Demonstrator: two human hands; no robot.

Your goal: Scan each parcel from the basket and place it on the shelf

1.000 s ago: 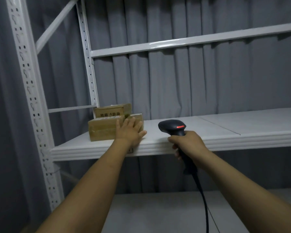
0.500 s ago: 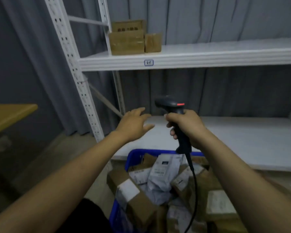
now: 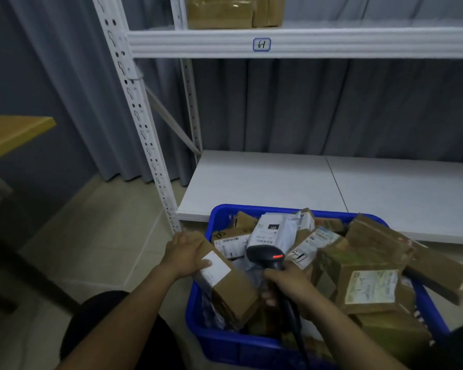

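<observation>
A blue basket (image 3: 217, 340) full of several cardboard and bagged parcels stands on the floor in front of the shelf. My left hand (image 3: 185, 253) grips the far end of a long brown box (image 3: 233, 287) with a white label, which leans at the basket's left side. My right hand (image 3: 286, 284) holds a black barcode scanner (image 3: 266, 257) by its handle above the parcels, its red light on. On the upper shelf (image 3: 332, 42), labelled 61, brown parcels (image 3: 219, 12) sit at the left end.
The white lower shelf board (image 3: 278, 180) lies behind the basket. A perforated white upright (image 3: 137, 110) rises at the left. A yellow tabletop (image 3: 11, 132) juts in from the far left. Grey curtains hang behind. The scanner cable runs down past my right wrist.
My view dropped from the upper shelf to the basket. My left hand left the shelved parcels, came down and took hold of the long brown box. The scanner came down with my right hand.
</observation>
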